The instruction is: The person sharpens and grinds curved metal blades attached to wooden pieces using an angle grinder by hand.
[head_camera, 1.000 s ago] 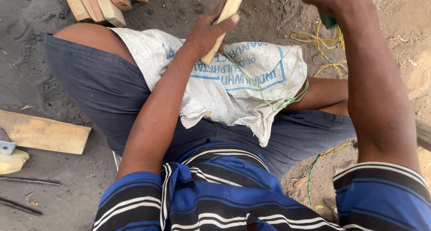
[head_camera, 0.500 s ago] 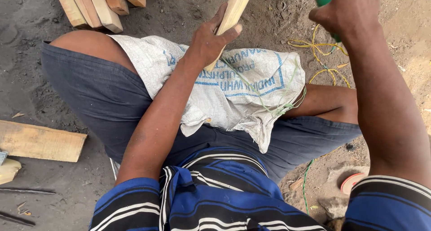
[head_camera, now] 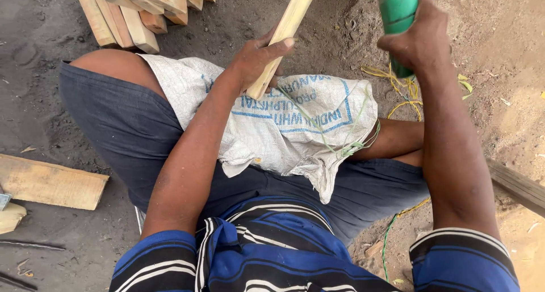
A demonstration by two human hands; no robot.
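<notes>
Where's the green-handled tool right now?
Head view, top right: the green-handled tool is gripped in the right hand, raised beside the wooden stick.

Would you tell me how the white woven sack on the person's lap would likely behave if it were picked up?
The white woven sack would probably go floppy: it drapes over the thigh in folds. It looks light, lying flat and seemingly empty. Its loose threads might snag the wooden stick in the left hand.

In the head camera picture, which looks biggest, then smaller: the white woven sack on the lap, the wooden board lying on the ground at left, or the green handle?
1. White woven sack
2. Wooden board
3. Green handle, though it is partly cut off and covered by the right hand.
</notes>
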